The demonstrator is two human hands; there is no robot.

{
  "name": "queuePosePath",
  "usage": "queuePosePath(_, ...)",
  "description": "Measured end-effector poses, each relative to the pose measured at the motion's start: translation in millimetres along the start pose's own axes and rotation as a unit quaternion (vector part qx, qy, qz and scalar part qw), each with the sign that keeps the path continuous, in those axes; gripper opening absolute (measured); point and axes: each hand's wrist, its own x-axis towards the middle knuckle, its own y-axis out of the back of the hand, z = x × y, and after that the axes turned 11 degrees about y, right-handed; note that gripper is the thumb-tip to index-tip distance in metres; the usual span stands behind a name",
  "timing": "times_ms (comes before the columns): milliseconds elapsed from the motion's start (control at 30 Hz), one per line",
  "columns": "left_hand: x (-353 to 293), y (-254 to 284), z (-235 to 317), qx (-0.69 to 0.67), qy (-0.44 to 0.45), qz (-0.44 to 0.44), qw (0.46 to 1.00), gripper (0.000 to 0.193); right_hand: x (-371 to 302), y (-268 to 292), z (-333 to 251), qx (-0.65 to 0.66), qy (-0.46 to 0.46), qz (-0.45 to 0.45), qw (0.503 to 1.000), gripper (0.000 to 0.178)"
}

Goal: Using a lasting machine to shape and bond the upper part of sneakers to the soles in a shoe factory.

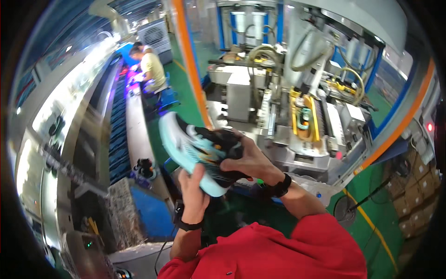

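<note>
Held up in front of me is a sneaker [191, 151] with a white toe, a pale mint sole and a black and mint upper with orange touches. Its toe points up and to the left. My right hand [253, 160] grips it round the black collar, thumb on the side of the upper. Against the sole near the heel, my left hand [193, 190] is closed on it with the thumb up. Each wrist wears a black band. The fingertips behind the shoe are hidden.
A conveyor line [121, 125] runs away on the left, with a dark shoe [145, 168] at its near end. A person in a yellow top [152, 69] sits farther along it. Ahead stands a pressing machine [304, 116] in an orange frame. Cartons [418, 186] are stacked at the right.
</note>
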Motion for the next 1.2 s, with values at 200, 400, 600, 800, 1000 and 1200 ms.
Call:
queuePosePath(200,73.2,-120.5,-106.4,0.296,0.126,-0.204,0.925,0.057,-83.5,163.8,50.1,-0.014,0.026,0.287,0.957,0.057)
queuePosePath(400,199.3,-211.1,-241.2,0.175,0.28,-0.18,0.926,0.044,-163.0,282.3,64.9,-0.053,0.053,0.516,0.853,0.056)
queuePosePath(600,333.2,-237.4,-384.4,0.512,0.179,-0.088,0.836,0.078,-213.3,305.4,32.3,-0.127,0.045,0.625,0.769,0.058)
queuePosePath(800,399.4,-250.5,-481.5,0.588,0.096,-0.059,0.801,0.061,-228.6,314.9,35.8,-0.22,0.062,0.687,0.69,0.06)
queuePosePath(1000,383.2,-241.6,-420.4,0.233,0.381,-0.089,0.89,0.024,-170.9,412.6,40.4,-0.352,-0.013,0.629,0.693,0.051)
queuePosePath(1200,264.6,-176.6,-247.6,0.071,0.48,-0.138,0.863,0.026,-15.1,524.7,104.2,-0.448,-0.191,0.41,0.771,0.059)
